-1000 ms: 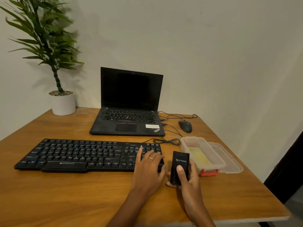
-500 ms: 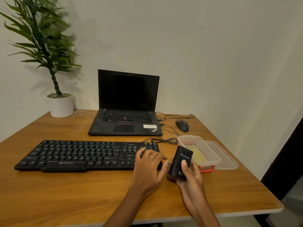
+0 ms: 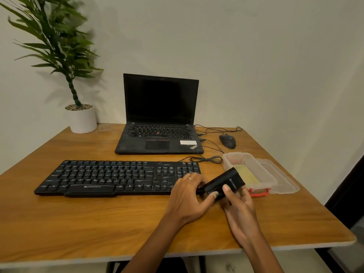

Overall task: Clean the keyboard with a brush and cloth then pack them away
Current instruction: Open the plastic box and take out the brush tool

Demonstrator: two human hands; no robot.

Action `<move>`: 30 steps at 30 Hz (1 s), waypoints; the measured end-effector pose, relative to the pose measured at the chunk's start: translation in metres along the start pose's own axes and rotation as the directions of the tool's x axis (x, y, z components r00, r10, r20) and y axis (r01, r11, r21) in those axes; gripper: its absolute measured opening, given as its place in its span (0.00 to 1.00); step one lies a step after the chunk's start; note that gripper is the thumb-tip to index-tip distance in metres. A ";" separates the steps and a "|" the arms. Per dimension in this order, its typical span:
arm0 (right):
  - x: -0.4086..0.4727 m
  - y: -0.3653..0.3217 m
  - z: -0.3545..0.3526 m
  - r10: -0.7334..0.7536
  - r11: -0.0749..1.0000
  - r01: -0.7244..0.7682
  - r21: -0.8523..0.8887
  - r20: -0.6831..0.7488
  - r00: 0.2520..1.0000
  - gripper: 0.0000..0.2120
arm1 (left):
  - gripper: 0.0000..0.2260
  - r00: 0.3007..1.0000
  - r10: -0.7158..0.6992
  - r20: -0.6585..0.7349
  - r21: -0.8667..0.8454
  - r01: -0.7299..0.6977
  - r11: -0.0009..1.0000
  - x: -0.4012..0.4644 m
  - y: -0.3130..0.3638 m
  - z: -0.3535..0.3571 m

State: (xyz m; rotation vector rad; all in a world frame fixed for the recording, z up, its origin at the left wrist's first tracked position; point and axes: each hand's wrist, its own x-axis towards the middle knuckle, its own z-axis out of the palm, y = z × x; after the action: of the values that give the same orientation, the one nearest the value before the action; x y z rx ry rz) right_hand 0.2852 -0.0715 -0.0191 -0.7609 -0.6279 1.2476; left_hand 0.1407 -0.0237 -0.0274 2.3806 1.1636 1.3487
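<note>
The right hand (image 3: pixel 239 209) holds a black brush case (image 3: pixel 223 183), thumb pressed on its printed face and fingers curled underneath, while the left hand (image 3: pixel 189 196) pinches the case's lower left end between thumb and fingers, as if about to pull it open. The case is tilted, just right of centre in the frame, above the tabletop (image 3: pixel 98 223) and touching nothing else that I can tell. Immediately left lies the black keyboard (image 3: pixel 110 177), its right edge under the left hand's fingers. Just right stands an open clear plastic container (image 3: pixel 266 174) with the yellow cloth (image 3: pixel 247 174) inside and its lid (image 3: pixel 283 182) beside it. Judging from this, cleaning has not begun: brush unexposed, cloth unused, and brushing, wiping and packing all remain.
</note>
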 end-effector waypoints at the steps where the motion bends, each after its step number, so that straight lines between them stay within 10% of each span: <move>1: -0.001 0.000 0.001 -0.006 1.000 0.006 -0.030 -0.006 1.000 0.33 | 0.15 1.000 -0.026 -0.010 -0.030 0.025 0.999 -0.001 0.000 -0.001; 6: -0.003 -0.001 0.009 -0.048 0.976 0.050 -0.211 0.013 0.999 0.47 | 0.12 0.987 -0.129 -0.098 -0.201 0.107 0.974 -0.001 0.000 -0.008; 19: -0.009 0.006 0.016 -0.079 0.806 0.156 -0.571 0.157 0.984 0.16 | 0.22 0.959 -0.233 -0.160 -0.364 0.162 0.917 0.003 -0.001 -0.011; 30: -0.011 0.006 0.020 -0.049 0.769 0.151 -0.622 0.177 0.983 0.17 | 0.18 0.998 -0.053 0.025 -0.374 0.058 0.925 0.003 0.004 -0.006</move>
State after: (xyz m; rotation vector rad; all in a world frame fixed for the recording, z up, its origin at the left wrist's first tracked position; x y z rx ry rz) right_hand 0.2641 -0.0782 -0.0119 -1.1790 -1.2387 0.9912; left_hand 0.1393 -0.0257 -0.0198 2.0660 0.8662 1.3872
